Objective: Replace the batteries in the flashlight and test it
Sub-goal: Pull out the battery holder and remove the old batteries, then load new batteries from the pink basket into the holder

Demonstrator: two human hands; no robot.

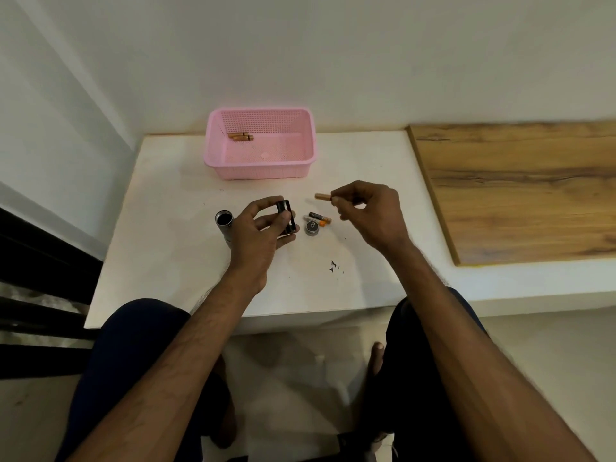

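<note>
Head view, one entry per item.

- Table [160, 248]: white top, back edge near the wall, near edge above your knees. A wooden board [516, 188] lay along its right side. Bare white surface ran between the basket and your hands, and between your forearms down to the near edge.
- Left hand [260, 235]: fingers curled round a black battery holder [287, 217], held at the table's centre.
- Right hand [373, 208]: thumb and forefinger pinched one copper battery [322, 196] by its end, with the free end pointing left. The other fingers were loosely curled.
- Flashlight tube [225, 230]: silver, just left of your left hand, dark open mouth showing. You could not tell whether it stood or lay.
- End cap [312, 228]: round and grey, on the table between your hands.
- Loose batteries [320, 217]: just behind the cap.
- Basket [263, 170]: pink, perforated, at the back of the table. It held two copper batteries [240, 136], side by side in its far left corner.
- Black specks [335, 266]: beside your right forearm.
</note>
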